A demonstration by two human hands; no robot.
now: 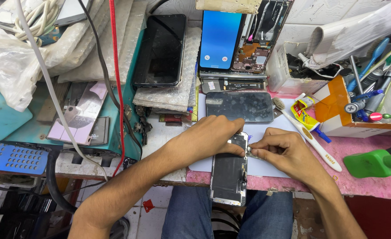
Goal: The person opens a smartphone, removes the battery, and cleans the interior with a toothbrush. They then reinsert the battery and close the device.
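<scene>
Fingers of the left hand (211, 137) press flat on the top end of an opened phone screen assembly (229, 170), which lies at the pink bench edge (372, 186) and overhangs it. Right hand (283, 150) pinches a small metal part (251, 152) at the assembly's upper right side. Just beyond lie a white toothbrush (308, 137) and a yellow-and-red glue tube (302, 113); an orange-and-white cardboard box (337, 104) holds tools.

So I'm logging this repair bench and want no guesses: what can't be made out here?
Head view only:
- Small part under the right hand: fingers cover it.
- Top edge of the opened phone: left hand hides it.
- Tools in the box: cut off by the right edge.
</scene>
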